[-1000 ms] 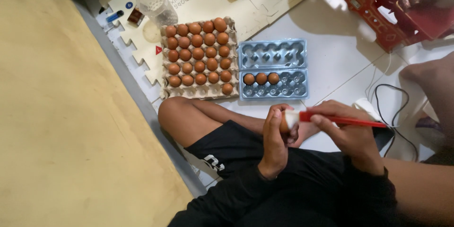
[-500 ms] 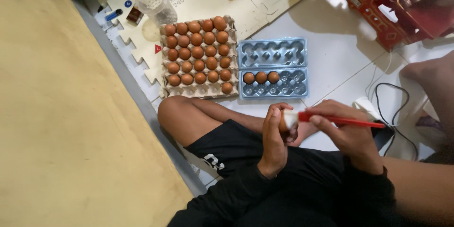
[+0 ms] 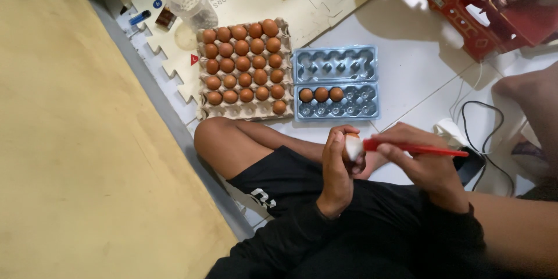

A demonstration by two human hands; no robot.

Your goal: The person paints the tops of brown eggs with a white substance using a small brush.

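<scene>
My left hand (image 3: 335, 165) is wrapped around an egg (image 3: 353, 146) held over my lap. My right hand (image 3: 427, 165) grips a red pen (image 3: 415, 149) whose tip touches the egg. On the white floor in front of me a cardboard tray (image 3: 244, 110) holds several brown eggs (image 3: 244, 63). Beside it lies an open blue plastic egg carton (image 3: 336, 83) with three brown eggs (image 3: 321, 94) in its near half.
A clear plastic cup (image 3: 189, 1), a lighter (image 3: 139, 17) and small items lie on the puzzle floor mat (image 3: 314, 9). A red plastic crate (image 3: 494, 11) stands at the upper right. A black cable (image 3: 488, 133) runs at the right. A tan mat (image 3: 75, 157) covers the left.
</scene>
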